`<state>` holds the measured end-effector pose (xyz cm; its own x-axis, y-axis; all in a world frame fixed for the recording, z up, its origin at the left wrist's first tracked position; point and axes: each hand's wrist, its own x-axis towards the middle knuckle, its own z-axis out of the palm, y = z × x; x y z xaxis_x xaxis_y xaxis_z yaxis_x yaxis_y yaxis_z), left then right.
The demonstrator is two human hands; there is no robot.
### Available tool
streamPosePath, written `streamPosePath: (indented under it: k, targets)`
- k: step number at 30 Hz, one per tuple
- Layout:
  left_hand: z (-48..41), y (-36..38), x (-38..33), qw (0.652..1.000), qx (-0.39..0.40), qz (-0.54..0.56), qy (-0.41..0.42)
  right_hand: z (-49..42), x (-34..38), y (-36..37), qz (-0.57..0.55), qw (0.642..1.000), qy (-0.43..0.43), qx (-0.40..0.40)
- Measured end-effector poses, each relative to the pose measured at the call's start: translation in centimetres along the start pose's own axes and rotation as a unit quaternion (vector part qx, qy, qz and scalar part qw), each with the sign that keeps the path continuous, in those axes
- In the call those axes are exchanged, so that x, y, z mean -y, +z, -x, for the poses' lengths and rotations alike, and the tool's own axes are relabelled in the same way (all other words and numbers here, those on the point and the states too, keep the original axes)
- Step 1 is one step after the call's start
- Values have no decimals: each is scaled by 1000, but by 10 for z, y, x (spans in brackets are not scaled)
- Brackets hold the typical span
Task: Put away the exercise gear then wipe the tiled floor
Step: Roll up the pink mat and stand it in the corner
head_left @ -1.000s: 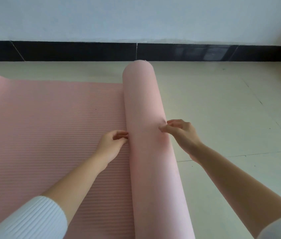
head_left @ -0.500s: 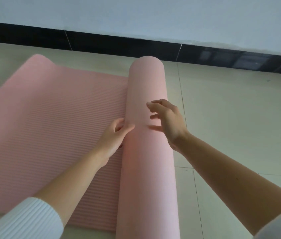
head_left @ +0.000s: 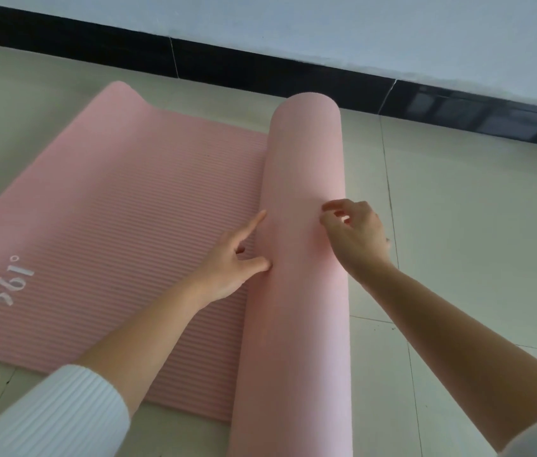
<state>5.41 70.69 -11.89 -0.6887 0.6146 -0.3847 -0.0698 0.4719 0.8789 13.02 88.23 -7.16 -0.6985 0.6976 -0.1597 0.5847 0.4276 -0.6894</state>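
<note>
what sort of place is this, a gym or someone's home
Likely a plain indoor room, perhaps at home; I cannot tell. It has a pale tiled floor, a black skirting strip below a bare white wall, and a half-rolled pink mat.

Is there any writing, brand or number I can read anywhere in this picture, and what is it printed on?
"361°": white print on the flat, unrolled part of the pink exercise mat, near its left end, turned sideways to the camera.
No other text: the rolled part, the tiled floor, the dark skirting and the wall carry none.
</note>
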Motion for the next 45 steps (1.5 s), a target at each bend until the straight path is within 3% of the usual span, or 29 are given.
streamPosePath:
  k: [2,5,7,10,11,13,15,18,21,27,33,40,45]
  targets:
    - [0,-7,4,1000,-21,-6,5,5,9,4,-44,998,-45,24]
    - [7,-17,1,998,-59,11,11,6,22,5,-182,979,-27,90]
    - [13,-23,-6,998,-42,41,0,2,26,1,-291,948,16,129]
    - [16,-25,-8,998,-20,55,-14,-6,19,-2,-454,873,93,151]
    - [14,-26,-8,998,-28,55,-23,-8,14,1,-438,883,105,133]
    - [10,-33,-5,997,-48,55,-37,-8,3,10,-297,943,109,105]
    - [7,-42,1,995,-51,57,-56,0,-7,22,-198,962,120,144]
    - [10,-49,8,989,-11,112,-95,14,-14,36,-202,938,161,230]
    - [13,-38,7,993,-9,96,-69,11,-19,35,-266,914,196,237]
    - [11,16,-29,997,59,-7,-46,11,-59,2,-419,847,283,161]
    - [9,99,-50,993,118,-4,-15,14,-135,-67,-447,833,307,110]
    - [-5,174,-57,992,101,57,-49,18,-188,-134,-314,917,239,58]
    - [-11,190,-62,978,132,140,-85,21,-193,-148,-280,936,184,104]
